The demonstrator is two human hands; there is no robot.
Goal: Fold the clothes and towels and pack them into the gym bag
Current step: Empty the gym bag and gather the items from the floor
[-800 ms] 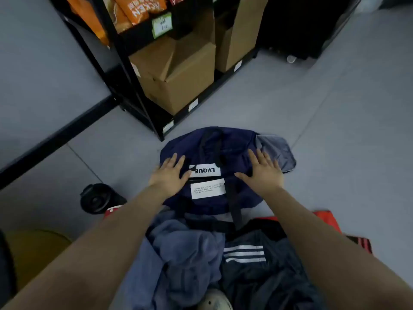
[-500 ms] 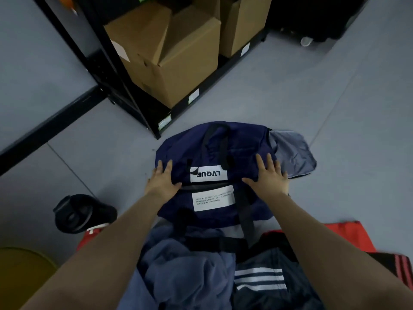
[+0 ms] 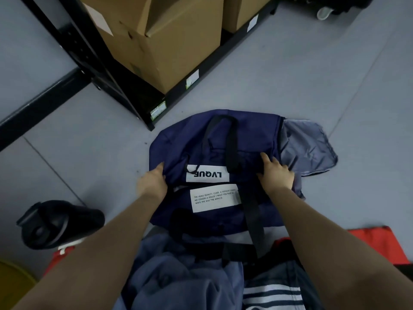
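Note:
A navy gym bag (image 3: 207, 153) with black straps and white labels lies flat on the grey floor. Its grey lining (image 3: 306, 146) spills out at the right end. My left hand (image 3: 153, 184) grips the bag's left edge, with most fingers hidden in the fabric. My right hand (image 3: 277, 173) holds the bag's fabric near the right end, thumb and fingers closing on a fold. In front of the bag lie a crumpled blue-grey garment (image 3: 169, 276) and a dark garment with white stripes (image 3: 272, 291).
A black bottle (image 3: 55, 222) lies on the floor to the left, with a yellow object (image 3: 11, 285) at the bottom left corner. Red fabric (image 3: 380, 245) shows at the right. A black shelf rack (image 3: 107, 70) with cardboard boxes (image 3: 169, 41) stands behind the bag.
Both hands lay flat on top of the bag; they have slid apart to its two ends and taken hold of the fabric. The view has tilted down and closer.

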